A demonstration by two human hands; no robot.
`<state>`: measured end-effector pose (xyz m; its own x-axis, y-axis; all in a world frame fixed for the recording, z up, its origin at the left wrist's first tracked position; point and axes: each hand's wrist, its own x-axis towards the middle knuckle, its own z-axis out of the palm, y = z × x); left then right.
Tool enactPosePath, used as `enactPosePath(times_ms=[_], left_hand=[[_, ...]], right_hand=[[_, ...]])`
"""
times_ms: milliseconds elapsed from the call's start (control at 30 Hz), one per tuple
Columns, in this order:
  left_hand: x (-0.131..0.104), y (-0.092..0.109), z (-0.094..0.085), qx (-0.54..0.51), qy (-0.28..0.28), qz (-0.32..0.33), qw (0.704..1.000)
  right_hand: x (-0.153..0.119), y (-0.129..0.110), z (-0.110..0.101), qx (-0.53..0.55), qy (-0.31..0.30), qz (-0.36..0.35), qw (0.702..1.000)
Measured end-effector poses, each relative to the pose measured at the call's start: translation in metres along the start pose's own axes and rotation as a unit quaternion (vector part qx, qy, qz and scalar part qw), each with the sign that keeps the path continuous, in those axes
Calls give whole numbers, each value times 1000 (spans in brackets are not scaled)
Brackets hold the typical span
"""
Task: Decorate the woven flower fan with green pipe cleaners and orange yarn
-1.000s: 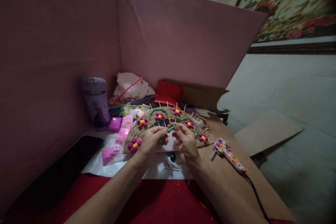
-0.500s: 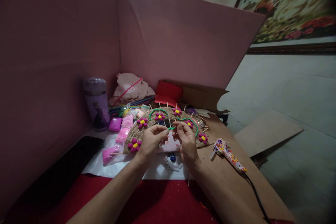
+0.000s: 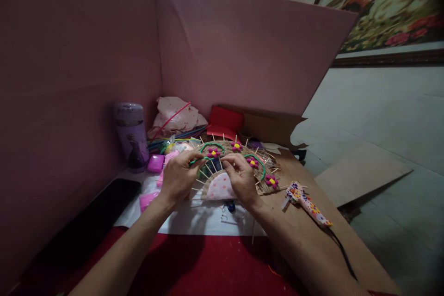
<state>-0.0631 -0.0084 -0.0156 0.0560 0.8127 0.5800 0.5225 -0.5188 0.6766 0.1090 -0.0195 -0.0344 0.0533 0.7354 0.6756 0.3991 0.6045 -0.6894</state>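
Woven fan [image 3: 267, 185] under both hands; purple bottle [image 3: 132, 136] left, glue gun [image 3: 307, 203] right.

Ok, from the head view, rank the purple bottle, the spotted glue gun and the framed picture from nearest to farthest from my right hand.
From the right hand:
1. Spotted glue gun, just to its right on the table.
2. Purple bottle, off to the left by the pink wall.
3. Framed picture, far up at the right.

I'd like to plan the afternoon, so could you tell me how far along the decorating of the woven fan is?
Done: magenta clay flowers with yellow centres sit along the twine-woven, stick-ribbed fan, and a green cord already arcs over its right side. In hand: the left hand and right hand press more green cord near the middle. Left: whether the fan's left part has cord is hidden behind the left hand.
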Motion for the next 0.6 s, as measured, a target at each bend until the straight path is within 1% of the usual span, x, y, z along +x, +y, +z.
enactPosePath(times_ms=[100, 200, 367, 600], left_hand=[[-2, -4, -11, 99, 6, 19, 995], [-9, -7, -14, 169, 6, 17, 985], [-19, -12, -14, 245, -16, 25, 969], [-23, -16, -12, 309, -30, 24, 950]], right_hand=[[11, -5, 9, -44, -59, -32, 997], [12, -5, 20, -101, -89, -65, 989], [-1, 3, 31, -162, -98, -83, 978], [-14, 13, 32, -230, -111, -105, 961]])
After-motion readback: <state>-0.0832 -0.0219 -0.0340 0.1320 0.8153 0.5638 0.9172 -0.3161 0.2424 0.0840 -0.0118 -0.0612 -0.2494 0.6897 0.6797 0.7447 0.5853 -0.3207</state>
